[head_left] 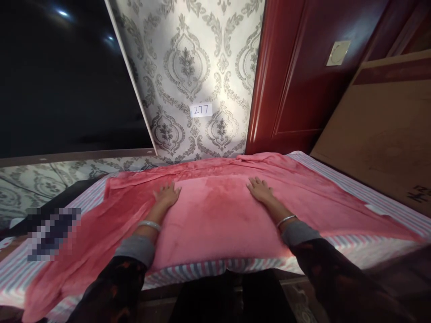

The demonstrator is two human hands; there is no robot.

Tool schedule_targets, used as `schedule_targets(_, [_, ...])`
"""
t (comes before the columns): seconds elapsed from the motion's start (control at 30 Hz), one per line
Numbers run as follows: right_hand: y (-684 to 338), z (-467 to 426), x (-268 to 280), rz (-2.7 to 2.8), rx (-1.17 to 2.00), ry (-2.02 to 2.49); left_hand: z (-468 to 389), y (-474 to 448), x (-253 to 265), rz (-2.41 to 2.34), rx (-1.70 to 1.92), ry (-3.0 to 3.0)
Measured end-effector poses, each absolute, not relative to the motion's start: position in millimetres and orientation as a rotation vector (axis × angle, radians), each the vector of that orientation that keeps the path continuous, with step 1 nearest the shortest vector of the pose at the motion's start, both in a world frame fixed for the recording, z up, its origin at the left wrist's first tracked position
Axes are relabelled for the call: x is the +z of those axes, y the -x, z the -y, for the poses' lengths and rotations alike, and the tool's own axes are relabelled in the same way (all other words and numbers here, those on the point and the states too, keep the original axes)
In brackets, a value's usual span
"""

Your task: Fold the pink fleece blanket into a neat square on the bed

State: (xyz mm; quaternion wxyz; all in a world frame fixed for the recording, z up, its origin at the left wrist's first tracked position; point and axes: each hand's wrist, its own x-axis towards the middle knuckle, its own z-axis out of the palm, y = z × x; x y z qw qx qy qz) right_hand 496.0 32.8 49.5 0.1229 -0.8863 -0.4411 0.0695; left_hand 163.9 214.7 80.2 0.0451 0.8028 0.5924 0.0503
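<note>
A pink plush blanket (215, 224) lies spread over a surface covered with a striped cloth (202, 268). Its middle part is smooth, while the left side and the far edge are wrinkled. My left hand (167, 195) rests palm down on the blanket, left of the middle, with fingers spread. On the right, my right hand (261, 190) also presses flat on the blanket with its fingers stretched out. Neither hand grips the fabric. Both forearms reach forward in dark sleeves with grey cuffs, and each wrist wears a bracelet.
Behind the surface stands a patterned wall with a paper label (201, 110) reading 277. A large black screen (67, 80) is at the left. A dark red wooden panel (286, 76) and a cardboard box (387, 130) stand at the right. One patch at the lower left is pixelated.
</note>
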Motion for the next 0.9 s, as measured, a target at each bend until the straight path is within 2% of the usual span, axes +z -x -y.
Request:
schedule_targets(0.1, [-483.3, -37.5, 67.6, 1.408, 0.148, 2.537, -205.5, -178.8, 93.7, -1.801, 0.215, -2.526])
schedule_targets(0.23, [-446.8, -57.6, 84.2, 1.674, 0.072, 2.377, -177.4, -224.8, 104.0, -1.337, 0.214, -2.786])
schedule_targets(0.37, [-414.1, -69.9, 69.8, 1.797, -0.005, 2.305, -150.2, -259.4, 86.7, -1.058, 0.166, -2.95])
schedule_targets(0.57, [-406.0, -66.4, 43.3, 1.81, -0.072, 2.312, -144.8, -260.4, 57.8, -1.069, 0.131, -2.97])
schedule_targets(0.9, [-405.2, -64.4, 46.9, 1.798, -0.067, 2.302, -146.2, -258.2, 56.3, -1.055, 0.182, -2.969])
